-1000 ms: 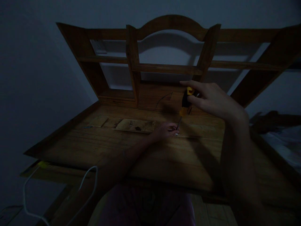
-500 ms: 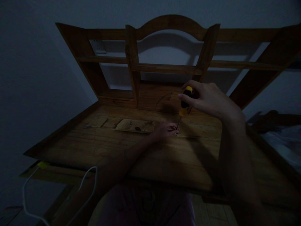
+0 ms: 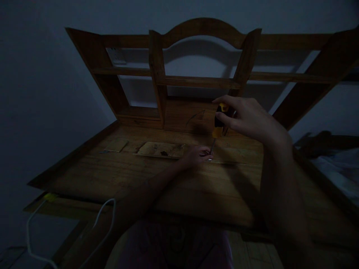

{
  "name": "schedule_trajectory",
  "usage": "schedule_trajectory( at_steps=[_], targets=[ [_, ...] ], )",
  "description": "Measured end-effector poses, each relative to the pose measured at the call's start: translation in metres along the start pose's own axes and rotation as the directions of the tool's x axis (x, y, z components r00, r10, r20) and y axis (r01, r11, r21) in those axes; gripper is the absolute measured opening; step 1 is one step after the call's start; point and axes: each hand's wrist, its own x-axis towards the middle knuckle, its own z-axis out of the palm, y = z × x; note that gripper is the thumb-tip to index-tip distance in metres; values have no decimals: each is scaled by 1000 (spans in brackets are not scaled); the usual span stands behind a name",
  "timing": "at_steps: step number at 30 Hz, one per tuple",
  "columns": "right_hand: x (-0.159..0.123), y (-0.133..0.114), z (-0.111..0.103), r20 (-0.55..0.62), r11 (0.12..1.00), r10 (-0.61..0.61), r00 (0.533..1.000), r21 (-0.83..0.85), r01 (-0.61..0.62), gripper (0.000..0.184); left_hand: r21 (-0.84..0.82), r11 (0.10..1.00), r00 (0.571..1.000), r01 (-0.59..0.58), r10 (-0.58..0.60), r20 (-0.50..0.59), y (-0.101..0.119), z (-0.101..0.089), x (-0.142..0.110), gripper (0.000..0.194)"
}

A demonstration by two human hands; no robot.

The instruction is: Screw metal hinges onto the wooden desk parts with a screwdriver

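Note:
In dim light, my right hand [image 3: 246,116] is closed around the yellow-and-black handle of a screwdriver [image 3: 218,131]. The tool leans slightly, its thin shaft pointing down to the wooden desktop. Low beside the tip, my left hand [image 3: 195,156] rests on the wood with its fingertips pinched together. What those fingers hold is too small and dark to make out. A small shiny metal piece [image 3: 210,160] shows just below the fingertips. Left of that hand lies a rough piece of wooden board [image 3: 151,149] with a dark spot on it.
A wooden shelf unit [image 3: 199,81] with an arched top stands along the back of the desk [image 3: 174,186]. At the left lies a smaller flat wood piece [image 3: 117,145]. A white cable [image 3: 113,213] loops over the front left edge, near my left forearm.
My right hand's fingers shift around the screwdriver handle, closing further and then loosening at the index finger. My left hand and the tip stay in about the same place.

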Motion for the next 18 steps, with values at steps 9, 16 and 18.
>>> schedule_trajectory(
  at_steps=[9, 16, 18],
  targets=[
    [0, 2, 1, 2, 997, 46, 999, -70, -46, 36, 11, 1000, 1000, -5, 5, 2, 3, 0, -1, 17],
    [-2, 2, 0, -5, 982, 152, 988, -116, -151, 47, -20, 1000, 1000, 6, -6, 0, 4, -1, -1, 19],
    [-3, 3, -2, 3, 989, 128, 992, -80, -127, 51, -10, 1000, 1000, 6, -6, 3, 4, -1, -1, 19]
  ],
)
